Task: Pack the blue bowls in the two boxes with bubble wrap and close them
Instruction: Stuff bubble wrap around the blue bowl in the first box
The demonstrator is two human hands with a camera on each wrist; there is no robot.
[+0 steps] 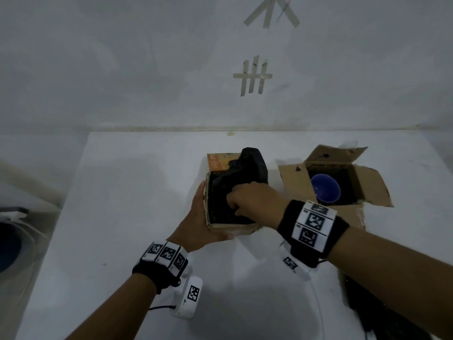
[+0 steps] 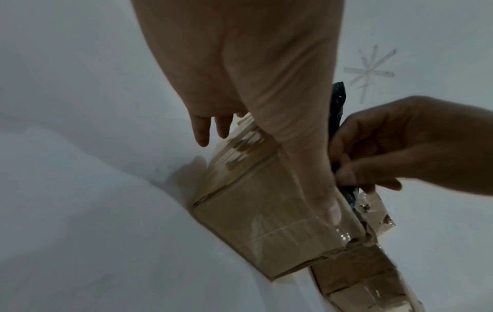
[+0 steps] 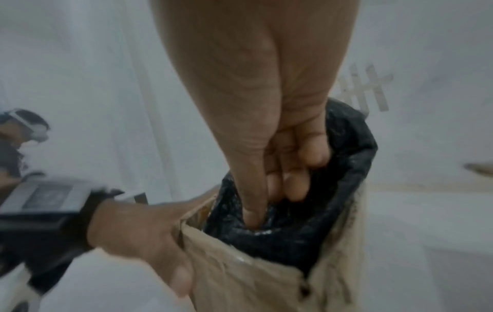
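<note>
On the white desk (image 1: 122, 217) stand two cardboard boxes, side by side and apart. The left hand (image 1: 196, 224) clasps the near left side of the left box (image 1: 232, 229), palm flat against its wall, thumb along the near edge and fingers wrapped round the far side; this grip holds the box. The right hand (image 1: 255, 200) reaches down into that box from above, its fingers (image 3: 293, 183) curled and its thumb pressed into the black bubble wrap (image 1: 250, 165) that fills the opening; this grip has hold of the wrap. The wrap lines the box and rises in a crumpled peak above its far rim, just beyond the right hand. Whether a bowl lies under the wrap cannot be told.

The right box (image 1: 294, 180) sits well to the right of both hands, its flaps spread open. Inside it, on more black wrap, rests a blue bowl (image 1: 326, 190), upright and uncovered, touched by neither hand.

Tape strips (image 1: 253, 76) are stuck to the wall behind the desk.
</note>
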